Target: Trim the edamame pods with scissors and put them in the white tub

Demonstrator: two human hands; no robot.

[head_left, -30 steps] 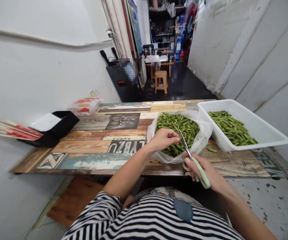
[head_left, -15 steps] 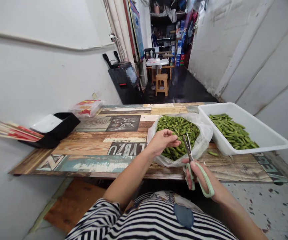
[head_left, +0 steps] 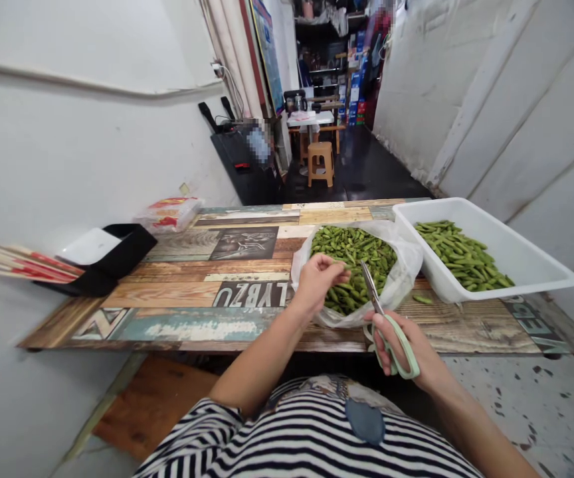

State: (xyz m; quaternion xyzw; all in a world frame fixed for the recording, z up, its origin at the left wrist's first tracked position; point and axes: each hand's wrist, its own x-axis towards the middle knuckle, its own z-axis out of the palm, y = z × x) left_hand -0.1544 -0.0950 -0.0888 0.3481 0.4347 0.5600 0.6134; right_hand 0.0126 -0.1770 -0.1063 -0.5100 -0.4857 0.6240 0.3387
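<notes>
My left hand (head_left: pixel 317 282) is above a white plastic bag (head_left: pixel 406 255) full of green edamame pods (head_left: pixel 361 245). Its thumb and fingers are pinched on a pod that they mostly hide. In my right hand (head_left: pixel 406 345), at the bag's near right side, is a pair of scissors (head_left: pixel 375 302) with pale green handles. My fingers are through the handle loops, and the blades point up and away, nearly together, just right of my left fingertips. One loose pod (head_left: pixel 422 299) lies on the table right of the bag.
A white plastic tub (head_left: pixel 531 269) holding more pods (head_left: pixel 466 259) stands right of the bag. On the patterned table (head_left: pixel 167 292), a black holder (head_left: pixel 132 249) with red-and-white chopsticks (head_left: pixel 32 265) and a plastic packet (head_left: pixel 170 214) sit at left. A stool (head_left: pixel 321 162) stands beyond.
The scissor blades have come together from a narrow opening. My left fingertips have shifted slightly left and closed more tightly, and my right hand has risen a little.
</notes>
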